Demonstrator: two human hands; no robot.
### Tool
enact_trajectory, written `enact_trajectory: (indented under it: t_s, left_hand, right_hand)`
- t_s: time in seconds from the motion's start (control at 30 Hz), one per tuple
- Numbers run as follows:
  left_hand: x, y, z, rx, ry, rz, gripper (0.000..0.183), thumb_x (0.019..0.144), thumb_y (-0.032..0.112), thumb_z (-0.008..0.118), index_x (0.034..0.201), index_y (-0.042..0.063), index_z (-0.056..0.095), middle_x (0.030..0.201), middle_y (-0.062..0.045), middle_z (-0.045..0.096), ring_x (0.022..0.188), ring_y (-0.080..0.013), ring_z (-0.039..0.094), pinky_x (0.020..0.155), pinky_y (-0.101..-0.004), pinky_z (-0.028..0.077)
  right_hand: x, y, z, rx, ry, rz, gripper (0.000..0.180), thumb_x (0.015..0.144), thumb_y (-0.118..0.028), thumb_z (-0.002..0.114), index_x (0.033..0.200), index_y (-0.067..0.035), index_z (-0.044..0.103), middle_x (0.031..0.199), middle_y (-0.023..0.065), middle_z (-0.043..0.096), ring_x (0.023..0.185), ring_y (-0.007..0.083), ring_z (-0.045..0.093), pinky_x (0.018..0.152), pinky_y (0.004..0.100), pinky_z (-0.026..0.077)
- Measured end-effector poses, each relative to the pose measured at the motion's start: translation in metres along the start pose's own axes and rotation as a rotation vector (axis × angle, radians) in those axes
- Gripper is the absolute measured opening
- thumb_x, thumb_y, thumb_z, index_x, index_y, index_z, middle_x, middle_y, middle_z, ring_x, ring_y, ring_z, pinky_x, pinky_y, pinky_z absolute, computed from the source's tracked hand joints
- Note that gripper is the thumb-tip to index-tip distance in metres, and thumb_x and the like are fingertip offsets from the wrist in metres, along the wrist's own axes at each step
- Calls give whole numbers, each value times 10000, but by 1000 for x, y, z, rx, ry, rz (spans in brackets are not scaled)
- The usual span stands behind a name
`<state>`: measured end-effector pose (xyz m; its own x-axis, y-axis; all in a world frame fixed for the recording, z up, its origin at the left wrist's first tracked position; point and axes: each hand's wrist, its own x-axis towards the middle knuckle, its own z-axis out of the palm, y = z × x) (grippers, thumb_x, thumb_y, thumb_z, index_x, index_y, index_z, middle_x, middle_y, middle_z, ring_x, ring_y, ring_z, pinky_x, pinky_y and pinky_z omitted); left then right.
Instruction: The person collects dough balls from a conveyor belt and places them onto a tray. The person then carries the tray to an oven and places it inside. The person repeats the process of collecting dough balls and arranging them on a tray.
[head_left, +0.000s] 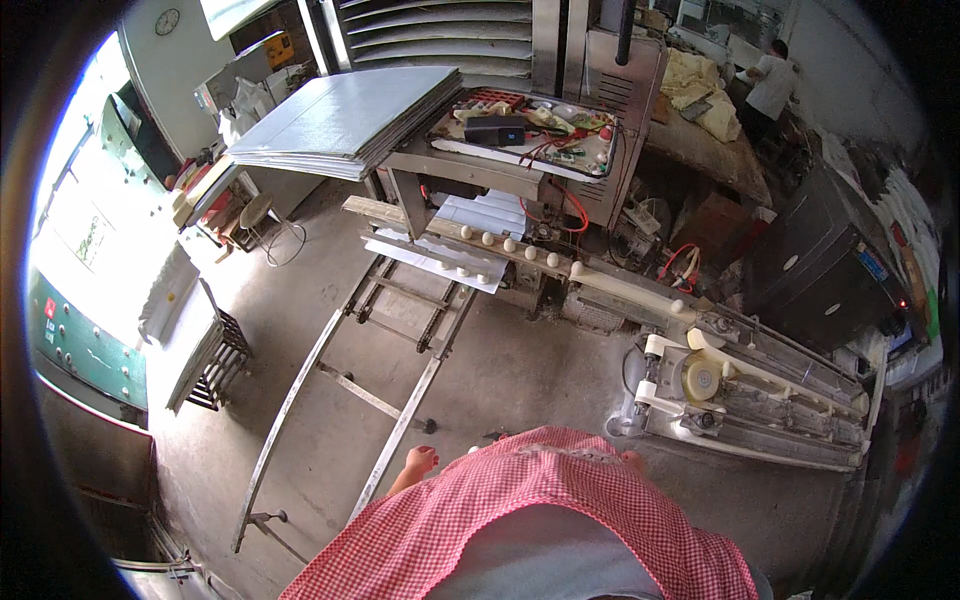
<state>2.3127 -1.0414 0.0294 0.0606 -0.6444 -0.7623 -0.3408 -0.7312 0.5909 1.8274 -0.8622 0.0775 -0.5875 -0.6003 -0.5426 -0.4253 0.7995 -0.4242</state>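
Observation:
My left hand (421, 457) hangs beside my red-checked apron (480, 495), its fingers loosely curled with no object visible in them. It is nearest to the right rail (397, 427) of a metal conveyor frame. Only a small part of my right hand (634, 459) shows past the apron, so its fingers are hidden. Ahead, white dough balls (531, 253) sit in a row along a narrow conveyor belt (622, 285). Several more lie on a white sheet (427, 256) below the belt. A dough-shaping machine with a round roller (700, 379) stands to my right.
Beyond the belt, a stack of flat trays (352, 112) rests near a tool-filled tray (525, 135). A stool (257, 212) and a loaded rack (195, 360) stand left. At the back right, a person (771, 82) is beside a table bearing pale cloth (694, 90).

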Motion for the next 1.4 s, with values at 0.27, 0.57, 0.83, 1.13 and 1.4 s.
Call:
enact_trajectory:
  t_s: [0.27,0.57,0.83,1.13,1.4]
  left_hand:
    - [9,-8,3,-24,-3,18,239,824,187,535,982,29,618,757,-74,652,605,-153,620,484,-263,462]
    - [6,-3,4,15,-20,34,234,832,188,537,996,38,611,761,-72,654,608,-149,621,482,-256,465]
    - [9,-2,7,52,-29,46,227,833,203,552,988,50,618,756,-66,654,601,-138,617,480,-247,463]
    - [-5,7,10,58,-46,37,230,830,202,560,990,51,625,750,-60,648,598,-135,610,469,-239,447]
    - [-11,2,5,48,-46,10,249,828,201,563,1013,47,626,767,-56,649,624,-136,612,496,-241,456]
  right_hand:
    - [14,19,8,44,1,-27,347,666,-365,640,763,-32,648,691,129,630,631,253,601,593,358,475]
    - [9,20,24,18,96,36,342,672,-323,638,833,-21,643,783,142,649,709,253,624,662,352,492]
    - [29,47,37,86,6,45,369,658,-353,653,847,-36,653,817,142,657,771,246,634,686,352,492]
    - [34,54,39,-1,-34,69,434,627,-429,660,834,-47,653,806,122,654,750,256,626,680,362,486]
    - [2,19,15,-6,-94,135,473,630,-471,673,846,-52,647,827,114,650,763,241,615,673,365,480]
